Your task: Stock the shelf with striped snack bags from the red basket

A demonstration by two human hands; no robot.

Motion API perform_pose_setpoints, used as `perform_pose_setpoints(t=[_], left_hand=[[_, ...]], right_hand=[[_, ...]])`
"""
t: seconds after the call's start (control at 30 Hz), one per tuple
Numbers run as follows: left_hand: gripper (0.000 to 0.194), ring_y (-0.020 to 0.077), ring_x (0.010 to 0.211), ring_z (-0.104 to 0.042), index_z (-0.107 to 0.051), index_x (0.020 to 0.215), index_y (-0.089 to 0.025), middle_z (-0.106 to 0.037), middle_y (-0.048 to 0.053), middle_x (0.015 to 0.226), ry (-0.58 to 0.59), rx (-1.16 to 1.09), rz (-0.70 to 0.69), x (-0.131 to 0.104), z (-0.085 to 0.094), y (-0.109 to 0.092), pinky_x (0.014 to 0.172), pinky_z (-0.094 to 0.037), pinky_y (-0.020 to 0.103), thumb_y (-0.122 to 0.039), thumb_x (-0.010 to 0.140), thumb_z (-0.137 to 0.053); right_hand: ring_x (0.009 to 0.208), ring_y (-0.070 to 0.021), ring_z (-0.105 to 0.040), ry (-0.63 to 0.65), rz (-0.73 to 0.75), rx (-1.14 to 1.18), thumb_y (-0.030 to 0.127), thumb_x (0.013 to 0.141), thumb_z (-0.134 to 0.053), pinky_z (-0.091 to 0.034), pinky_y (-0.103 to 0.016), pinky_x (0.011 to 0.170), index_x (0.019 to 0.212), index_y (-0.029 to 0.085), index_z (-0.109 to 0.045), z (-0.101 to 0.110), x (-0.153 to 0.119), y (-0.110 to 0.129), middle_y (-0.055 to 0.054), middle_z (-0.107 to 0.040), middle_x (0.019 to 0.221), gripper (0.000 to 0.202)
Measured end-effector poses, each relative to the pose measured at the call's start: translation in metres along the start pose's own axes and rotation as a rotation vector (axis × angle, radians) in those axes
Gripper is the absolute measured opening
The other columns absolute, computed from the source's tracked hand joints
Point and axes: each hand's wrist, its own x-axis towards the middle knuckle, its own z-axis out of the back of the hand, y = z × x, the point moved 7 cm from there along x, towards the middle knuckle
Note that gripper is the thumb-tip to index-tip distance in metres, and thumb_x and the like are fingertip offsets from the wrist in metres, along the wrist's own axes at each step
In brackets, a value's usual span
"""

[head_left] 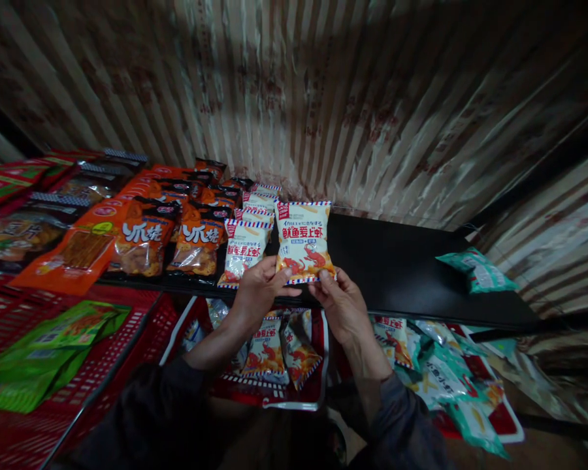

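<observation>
- My left hand [257, 290] pinches the lower left corner of a white-and-orange snack packet [304, 238], thumb at the edge and a finger stretched along beneath it.
- My right hand [343, 305] pinches the lower right corner of the same packet, thumb in front, the other fingers bent close together.
- I hold this packet upright, its printed front towards me, at the near edge of a black shelf [387, 261]; I cannot tell whether its base touches the shelf.
- Just left of it stand matching white packets [245, 248], lined up from near to far.
- Farther left come orange-and-black snack bags [196, 241], then a flat orange bag [78, 251] and dark bags [22, 228].
- At the shelf's right end lies a teal packet [483, 273], well apart from my hands.
- Below my forearms, a red middle basket [294, 406] carries more of the white-and-orange kind.
- The left basket [144, 307] holds green bags [44, 359]; the right basket [518, 431] holds mostly teal-and-white packets [441, 378].
- Behind the shelf rises a ridged, film-covered wall [294, 98].
</observation>
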Motion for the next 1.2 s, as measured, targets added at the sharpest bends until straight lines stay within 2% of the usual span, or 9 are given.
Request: perform_pose_setpoints(t=[0.17,0.3,0.57,0.67,0.8,0.9,1.0,1.1,1.2], left_hand=[[0.043,0.0206,0.089,-0.069,-0.062,0.11,-0.015,-0.073,0.01,0.105,0.052,-0.012,0.052,-0.001,-0.002,0.005,0.075,-0.056,0.031,-0.032,0.072,-0.075],[0.039,0.0223,0.092,-0.069,-0.065,0.107,-0.016,-0.073,0.011,0.107,0.011,-0.089,0.014,0.004,0.005,-0.001,0.076,-0.055,0.031,-0.038,0.075,-0.072],[0.051,0.0248,0.087,-0.07,-0.066,0.106,-0.013,-0.075,0.011,0.098,-0.078,-0.153,-0.012,0.007,0.012,0.0,0.074,-0.056,0.035,-0.04,0.065,-0.079],[0.05,0.0243,0.087,-0.07,-0.065,0.107,-0.014,-0.074,0.011,0.099,-0.075,-0.159,-0.019,0.006,0.012,-0.003,0.072,-0.055,0.032,-0.04,0.066,-0.077],[0.043,0.0235,0.089,-0.07,-0.064,0.108,-0.016,-0.075,0.009,0.098,-0.08,-0.134,-0.013,0.006,0.014,-0.004,0.07,-0.055,0.031,-0.037,0.071,-0.072],[0.042,0.0239,0.091,-0.07,-0.063,0.108,-0.015,-0.074,0.009,0.102,-0.066,-0.124,-0.004,0.007,0.013,-0.004,0.072,-0.055,0.032,-0.038,0.073,-0.071],[0.043,0.0251,0.092,-0.07,-0.064,0.106,-0.015,-0.074,0.01,0.104,-0.06,-0.109,-0.027,0.007,0.012,-0.008,0.075,-0.055,0.033,-0.04,0.072,-0.072],[0.044,0.0262,0.095,-0.069,-0.064,0.106,-0.016,-0.073,0.009,0.105,-0.058,-0.089,-0.047,0.006,0.011,-0.012,0.079,-0.054,0.035,-0.04,0.07,-0.074],[0.047,0.0255,0.097,-0.068,-0.062,0.109,-0.017,-0.073,0.01,0.106,-0.012,-0.064,-0.029,0.007,0.008,-0.006,0.083,-0.053,0.036,-0.037,0.069,-0.076]], right_hand=[[0.056,-0.0044,-0.049,-0.041,0.067,-0.022,0.033,0.057,-0.087,-0.043,-0.016,0.054,0.08,0.022,-0.07,0.005,0.003,0.004,0.006,-0.065,0.07,0.031],[0.056,-0.0068,-0.047,-0.028,0.049,-0.086,0.034,0.057,-0.085,-0.042,-0.02,0.053,0.083,0.022,-0.071,0.007,-0.001,0.001,0.004,-0.066,0.073,0.032],[0.057,-0.0084,-0.047,0.006,0.082,-0.17,0.038,0.06,-0.083,-0.042,-0.021,0.054,0.088,0.022,-0.071,0.001,-0.007,-0.004,0.003,-0.064,0.07,0.034],[0.059,-0.0088,-0.05,-0.003,0.11,-0.194,0.039,0.061,-0.084,-0.044,-0.022,0.057,0.096,0.024,-0.07,0.002,-0.008,-0.002,0.003,-0.068,0.077,0.041],[0.074,-0.0127,-0.059,0.005,0.112,-0.21,0.045,0.065,-0.081,-0.048,-0.025,0.067,0.106,0.026,-0.068,0.0,-0.009,0.001,0.0,-0.072,0.096,0.047],[0.08,-0.0156,-0.062,0.004,0.097,-0.183,0.055,0.069,-0.075,-0.048,-0.026,0.067,0.099,0.024,-0.072,-0.001,-0.008,0.002,-0.003,-0.073,0.099,0.043],[0.077,-0.0152,-0.062,-0.001,0.085,-0.199,0.057,0.069,-0.074,-0.047,-0.025,0.066,0.092,0.023,-0.073,0.001,-0.003,0.004,-0.003,-0.074,0.093,0.041],[0.067,-0.0136,-0.059,0.033,0.082,-0.359,0.053,0.064,-0.079,-0.045,-0.024,0.062,0.087,0.022,-0.075,0.006,0.005,0.005,-0.001,-0.073,0.082,0.04],[0.063,-0.0153,-0.059,0.117,0.102,-0.529,0.054,0.065,-0.077,-0.046,-0.027,0.062,0.08,0.02,-0.075,0.011,0.01,0.006,-0.001,-0.072,0.073,0.037]])
